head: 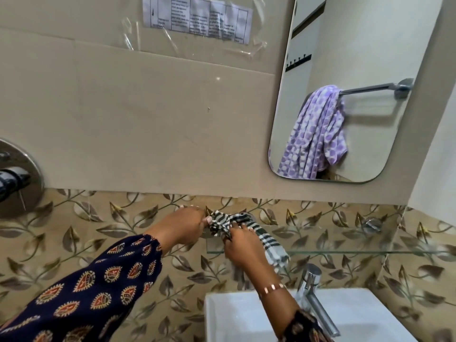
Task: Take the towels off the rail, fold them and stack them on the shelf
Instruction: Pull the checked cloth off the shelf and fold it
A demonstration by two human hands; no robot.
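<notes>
I stood in a bathroom. A white washbasin (246, 314) with a chrome tap (314, 292) sat near me, a glass shelf (345, 251) above it. Beige and leaf-patterned tiles (98, 218) covered the wall. To the right, a mirror (365, 58) reflected a towel rail (370, 88) holding a purple spotted towel (315, 134).

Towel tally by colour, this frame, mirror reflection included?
Black-and-white checked towel, held in both hands on the glass shelf: 1
Purple-and-white towel, seen in the mirror, hanging on the rail: 1
Total: 2
</notes>
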